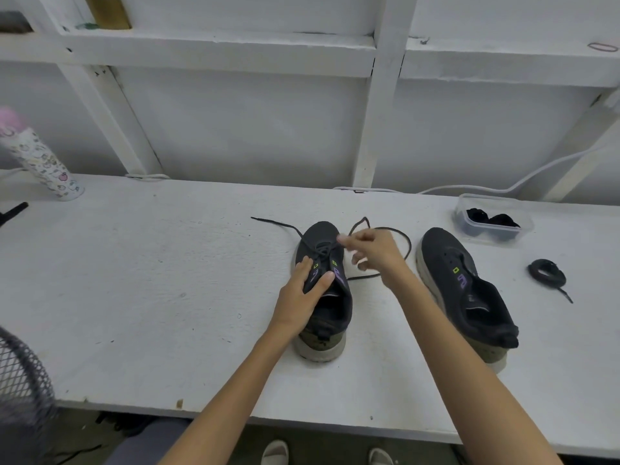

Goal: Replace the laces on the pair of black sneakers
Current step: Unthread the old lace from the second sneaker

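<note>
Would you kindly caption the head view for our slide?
Left hand steadies the sneaker while right hand pulls its black lace.

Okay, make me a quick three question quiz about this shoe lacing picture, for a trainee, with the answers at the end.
1. True or false: the right sneaker has a lace threaded through it.
2. Which hand presses on the left sneaker? A) left hand B) right hand
3. What lies coiled on the table, right of both shoes?

Key: 1. False, its eyelets look empty. 2. A. 3. A coiled black lace, near the clear container.
</note>
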A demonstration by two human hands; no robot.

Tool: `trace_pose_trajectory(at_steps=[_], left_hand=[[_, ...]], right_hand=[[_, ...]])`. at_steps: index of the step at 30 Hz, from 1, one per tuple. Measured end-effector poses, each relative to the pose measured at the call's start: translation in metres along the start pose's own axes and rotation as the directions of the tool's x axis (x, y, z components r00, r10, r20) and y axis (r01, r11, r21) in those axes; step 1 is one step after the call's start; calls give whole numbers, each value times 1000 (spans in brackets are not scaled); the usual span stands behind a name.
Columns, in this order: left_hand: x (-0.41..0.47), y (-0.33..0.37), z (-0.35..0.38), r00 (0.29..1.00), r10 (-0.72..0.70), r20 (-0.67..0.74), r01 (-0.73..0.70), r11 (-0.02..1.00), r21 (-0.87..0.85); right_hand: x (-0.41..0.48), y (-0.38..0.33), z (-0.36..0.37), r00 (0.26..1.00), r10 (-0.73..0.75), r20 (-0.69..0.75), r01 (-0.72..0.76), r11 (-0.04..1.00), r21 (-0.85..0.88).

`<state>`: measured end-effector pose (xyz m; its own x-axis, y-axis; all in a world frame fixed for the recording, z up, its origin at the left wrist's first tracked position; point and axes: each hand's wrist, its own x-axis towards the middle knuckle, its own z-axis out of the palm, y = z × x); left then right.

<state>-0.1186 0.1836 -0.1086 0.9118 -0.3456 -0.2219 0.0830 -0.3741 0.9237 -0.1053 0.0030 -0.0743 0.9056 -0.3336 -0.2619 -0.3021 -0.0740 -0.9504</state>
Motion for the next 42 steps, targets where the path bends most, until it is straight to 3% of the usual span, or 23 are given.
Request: trace_pose_trajectory(at_steps=[3,8,10,13,15,18,21,23,26,28,31,33,34,36,38,40,42], left_hand=[[0,1,0,1000,13,-4,-13,1000,4],[0,-1,0,1000,-11,3,11,1000,-6],[0,0,0,1000,-13,-2,13,1000,-14],[0,0,1,1000,1,-10,-1,1000,-2],[1,-1,0,1000,3,-7,-3,1000,10],[0,0,0,1000,3,6,-3,1000,11],[0,0,0,1000,1,9,-2,1000,9],[0,0,0,1000,1,8,-1,1000,7],[1,0,0,1000,11,2,-11,1000,20],[0,1,0,1000,17,1,-17,999,28],[-1,1,0,1000,10,9,-10,1000,24],[-1,1,0,1000,11,15,-11,1000,20],[-1,1,0,1000,10,14,-10,1000,17],[-1,1,0,1000,6,11,-6,1000,9],[-1,1,0,1000,10,10,-10,1000,11],[0,1,0,1000,14,9,-14,999,29],[-2,2,0,1000,18,13,-18,999,31]], right_hand=[[-1,9,7,998,5,69,2,995,-103],[9,-2,0,960,-59,-273,131,958,254],[7,-2,1,973,-25,-231,94,951,293],[0,11,9,999,31,-24,-30,999,34],[0,16,13,1000,-11,17,12,996,-86],[7,7,8,979,-125,-163,126,992,-3],[12,-4,-1,923,-93,-375,189,955,228],[9,-4,-1,955,-66,-290,133,967,216],[-4,9,6,1000,13,9,-13,999,-38],[-4,14,10,999,-6,48,10,996,-91],[6,8,5,976,-118,-184,117,993,-14],[11,1,-4,916,-99,-389,173,972,160],[12,-1,-6,902,-75,-426,181,960,212],[8,-2,-5,940,-54,-337,115,980,162],[0,4,3,990,-22,-137,20,1000,-13],[-5,10,12,1000,-23,3,23,992,-125],[-2,11,14,995,-99,-32,94,986,-137]])
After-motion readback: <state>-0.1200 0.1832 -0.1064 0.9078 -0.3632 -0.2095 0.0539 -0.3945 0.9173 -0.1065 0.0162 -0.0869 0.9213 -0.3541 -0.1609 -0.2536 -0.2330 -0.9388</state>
